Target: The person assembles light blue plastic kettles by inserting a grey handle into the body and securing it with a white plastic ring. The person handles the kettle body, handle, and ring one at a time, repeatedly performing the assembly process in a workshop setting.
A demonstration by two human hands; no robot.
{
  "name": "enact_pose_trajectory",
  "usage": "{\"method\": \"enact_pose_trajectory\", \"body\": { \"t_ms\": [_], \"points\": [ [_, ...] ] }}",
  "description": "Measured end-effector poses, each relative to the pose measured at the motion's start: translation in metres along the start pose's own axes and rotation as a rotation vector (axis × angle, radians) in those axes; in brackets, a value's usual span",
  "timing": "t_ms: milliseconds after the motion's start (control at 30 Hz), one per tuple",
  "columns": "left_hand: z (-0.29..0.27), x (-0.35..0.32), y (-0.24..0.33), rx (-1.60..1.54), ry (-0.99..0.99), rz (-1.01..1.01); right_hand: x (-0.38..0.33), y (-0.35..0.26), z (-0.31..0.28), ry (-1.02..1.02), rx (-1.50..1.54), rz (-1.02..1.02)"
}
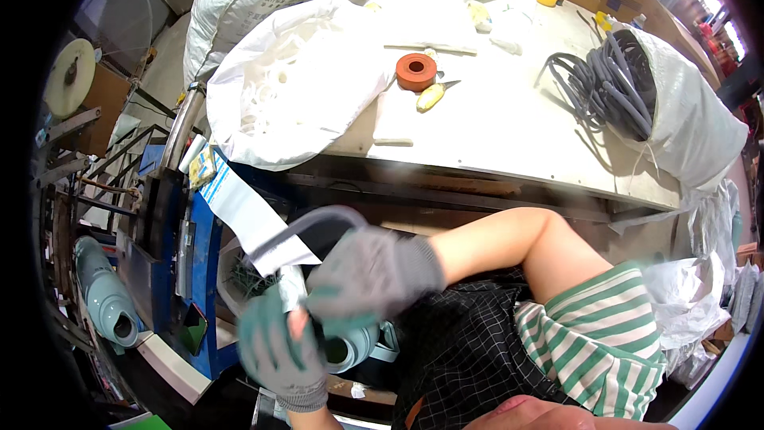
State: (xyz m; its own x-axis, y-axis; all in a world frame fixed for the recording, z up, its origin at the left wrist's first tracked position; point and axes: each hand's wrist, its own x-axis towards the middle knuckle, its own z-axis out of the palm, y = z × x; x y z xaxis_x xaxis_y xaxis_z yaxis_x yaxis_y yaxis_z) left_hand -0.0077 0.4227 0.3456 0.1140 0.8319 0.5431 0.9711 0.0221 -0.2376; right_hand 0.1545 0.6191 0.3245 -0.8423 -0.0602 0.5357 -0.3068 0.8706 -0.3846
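Observation:
My left hand [282, 346], in a grey knit glove with a green palm, is closed low in the middle, its thumb pointing up. Just right of and above it, my right hand [366, 275] in a matching glove is closed and smeared by motion. A bendy grey strip [318, 216] loops up and left between them, its ends running into both hands. Between the hands shows a small whitish wrapped piece [292, 287]; its kind is unclear. Beneath them sits a grey-green pipe fitting [350, 348], partly hidden by the gloves.
A white paper strip [247, 211] hangs past a blue metal frame [205, 287]. On the table [493, 127] are a sack of white plastic rings [278, 76], an orange tape roll [415, 72], a yellow-handled knife [430, 97] and a sack of grey strips [621, 84]. Another fitting [111, 302] lies left.

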Motion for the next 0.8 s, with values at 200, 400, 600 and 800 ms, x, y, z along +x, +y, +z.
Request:
{"method": "enact_pose_trajectory", "body": {
  "t_ms": [200, 400, 600, 800],
  "points": [
    [0.008, -0.111, -0.037, -0.197, 0.096, -0.709, 0.04, -0.02, 0.048, 0.346, 0.399, -0.129],
    [-0.007, -0.134, -0.042, -0.982, 0.914, -1.286, 0.016, -0.013, 0.107, -0.257, 0.424, -0.138],
    [0.014, -0.106, -0.007, -1.232, 0.874, -1.358, 0.01, -0.029, 0.072, 0.132, 0.72, 0.091],
    [0.068, 0.013, 0.018, -1.982, 0.718, -1.557, -0.048, 0.01, 0.0, 0.247, 0.453, 0.078]
  ]
}}
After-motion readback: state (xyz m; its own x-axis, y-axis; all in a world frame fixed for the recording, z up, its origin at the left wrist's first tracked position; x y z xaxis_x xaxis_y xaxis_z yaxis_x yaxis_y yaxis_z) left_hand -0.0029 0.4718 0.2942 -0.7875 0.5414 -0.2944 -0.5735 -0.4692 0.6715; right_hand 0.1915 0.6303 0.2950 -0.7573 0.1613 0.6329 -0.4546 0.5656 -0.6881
